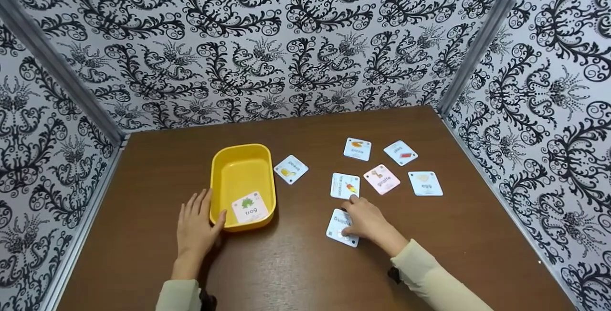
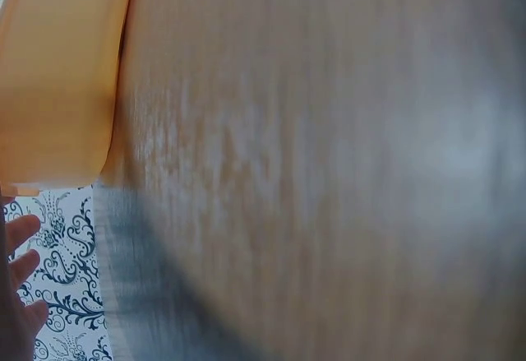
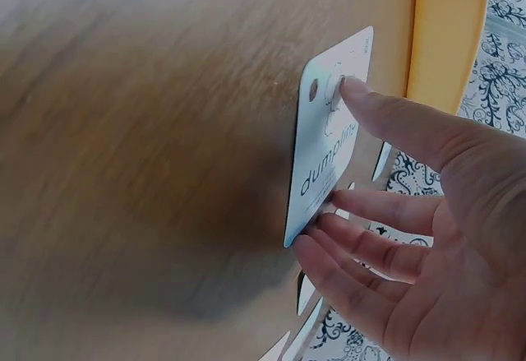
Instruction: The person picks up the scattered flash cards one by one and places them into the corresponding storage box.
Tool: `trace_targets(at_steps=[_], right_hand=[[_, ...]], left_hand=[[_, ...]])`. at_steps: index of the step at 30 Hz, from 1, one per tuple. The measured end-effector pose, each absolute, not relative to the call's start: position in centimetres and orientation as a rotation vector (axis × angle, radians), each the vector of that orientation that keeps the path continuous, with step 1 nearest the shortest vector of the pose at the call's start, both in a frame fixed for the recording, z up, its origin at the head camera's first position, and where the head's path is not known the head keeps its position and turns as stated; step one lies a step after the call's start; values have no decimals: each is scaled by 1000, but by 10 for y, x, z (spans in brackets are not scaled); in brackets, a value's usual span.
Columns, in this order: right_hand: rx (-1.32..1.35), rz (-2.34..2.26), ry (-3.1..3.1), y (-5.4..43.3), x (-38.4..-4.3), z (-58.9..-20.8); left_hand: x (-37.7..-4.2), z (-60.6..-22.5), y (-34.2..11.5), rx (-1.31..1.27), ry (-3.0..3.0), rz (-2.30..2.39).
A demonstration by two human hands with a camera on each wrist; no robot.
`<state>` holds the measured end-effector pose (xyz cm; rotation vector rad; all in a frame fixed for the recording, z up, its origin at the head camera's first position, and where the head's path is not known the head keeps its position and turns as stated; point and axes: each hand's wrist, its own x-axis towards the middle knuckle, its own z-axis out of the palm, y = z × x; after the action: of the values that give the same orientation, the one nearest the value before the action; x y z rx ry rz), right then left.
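Observation:
My right hand [image 1: 370,222] holds a white dumpling card [image 1: 338,235] on the right half of the brown table. In the right wrist view, the thumb presses on the face of the card [image 3: 316,159] while the fingers lie along its far edge. My left hand [image 1: 196,227] rests against the near left corner of a yellow tray [image 1: 273,182], thumb at the rim and fingers spread along the outer side. Inside the tray lies a frog card [image 1: 250,208]. The left wrist view catches the tray's side [image 2: 57,73] and a few fingertips [image 2: 25,228].
Just beyond the right hand lies an ice cream card [image 1: 340,186]. Around it are a giraffe card [image 1: 382,179], a pizza card [image 1: 357,151], a card with a red picture [image 1: 400,151] and an egg card [image 1: 426,187]. A bread card [image 1: 292,168] lies beside the tray. Patterned walls [image 1: 286,62] enclose the table.

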<state>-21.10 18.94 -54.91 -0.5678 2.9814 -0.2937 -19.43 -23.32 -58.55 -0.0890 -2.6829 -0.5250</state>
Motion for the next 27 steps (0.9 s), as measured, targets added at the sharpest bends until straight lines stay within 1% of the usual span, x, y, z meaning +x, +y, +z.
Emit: trace_targets(at_steps=[16, 27], right_hand=[[-509, -398, 2956, 191, -209, -551], [-423, -240, 2985, 193, -197, -550]], left_hand=[[-195, -586, -233, -88, -2692, -516], [-195, -587, -233, -77, -2693, -547]])
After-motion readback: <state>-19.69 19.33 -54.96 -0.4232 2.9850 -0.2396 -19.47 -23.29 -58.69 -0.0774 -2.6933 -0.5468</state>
